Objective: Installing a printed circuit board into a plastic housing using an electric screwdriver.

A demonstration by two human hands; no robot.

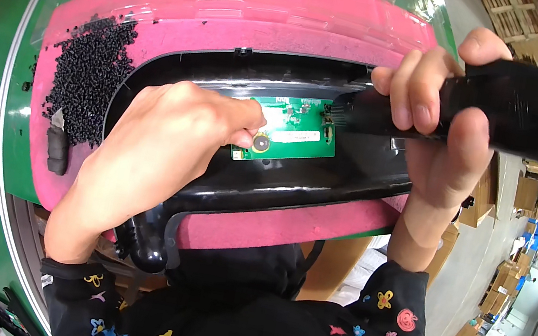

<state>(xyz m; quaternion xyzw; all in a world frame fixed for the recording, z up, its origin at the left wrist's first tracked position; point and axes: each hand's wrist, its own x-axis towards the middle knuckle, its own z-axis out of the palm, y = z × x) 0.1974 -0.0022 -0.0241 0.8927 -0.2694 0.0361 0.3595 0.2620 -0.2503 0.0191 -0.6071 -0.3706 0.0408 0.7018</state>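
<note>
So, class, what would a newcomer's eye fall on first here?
Probably the bright green circuit board, lying in a glossy black housing at the centre, with the left hand at its left end. Next, the bulky black tool in the right hand, its tip by the board's right end. Then the heap of tiny black pieces on the pink mat's left side.
</note>
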